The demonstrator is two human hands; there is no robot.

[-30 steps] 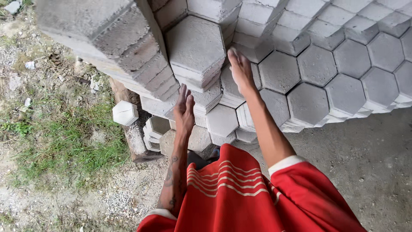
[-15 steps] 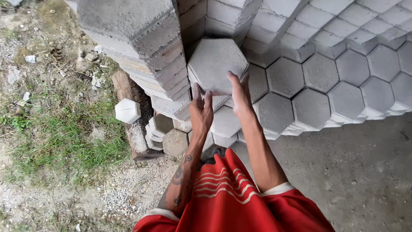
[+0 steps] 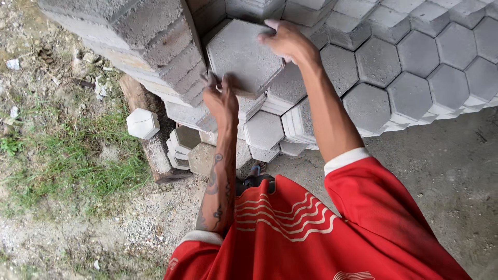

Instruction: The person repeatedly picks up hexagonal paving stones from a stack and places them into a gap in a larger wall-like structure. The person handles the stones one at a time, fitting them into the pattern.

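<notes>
Outdoors, on gravel beside a grass patch [image 3: 67, 155], grey hexagonal pavers are stacked in rows. One hexagonal block [image 3: 241, 54] is gripped flat-face-up at the front of the stack [image 3: 404, 67]: the left hand [image 3: 220, 96] is clamped on its near edge, the right hand [image 3: 288, 41] on its far right corner. A white paver [image 3: 142, 123] is seen left of the block.

Grey hexagonal paver [image 3: 243, 56], red shirt [image 3: 311, 233] with cream stripes, green grass [image 3: 62, 155]
</notes>
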